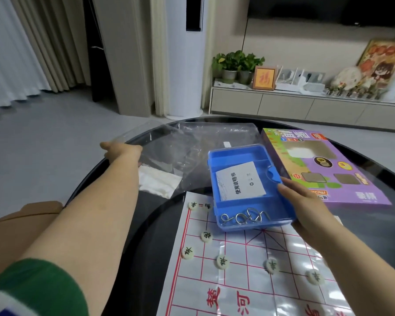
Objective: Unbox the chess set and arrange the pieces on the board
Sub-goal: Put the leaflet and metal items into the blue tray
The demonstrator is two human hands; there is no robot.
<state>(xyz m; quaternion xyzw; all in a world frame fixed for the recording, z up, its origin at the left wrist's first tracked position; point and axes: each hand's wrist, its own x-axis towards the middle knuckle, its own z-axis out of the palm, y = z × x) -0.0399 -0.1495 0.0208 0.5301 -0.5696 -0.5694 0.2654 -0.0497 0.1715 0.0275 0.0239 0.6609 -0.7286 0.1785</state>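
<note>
Across the round dark desk (151, 224), a white paper chess board (249, 274) with red lines lies nearest me. A purple box (342, 179) lies flat at the far right, and a clear plastic bag (214, 137) is crumpled at the far side. My left hand (121, 149) has its grip pinching the bag's left edge. My right hand (306, 201) has its grip clamped on a blue tray (235, 156) over the board's far edge; the tray holds a leaflet (240, 181) and metal rings (244, 217). Several pale round pieces (222, 261) sit on the board.
</note>
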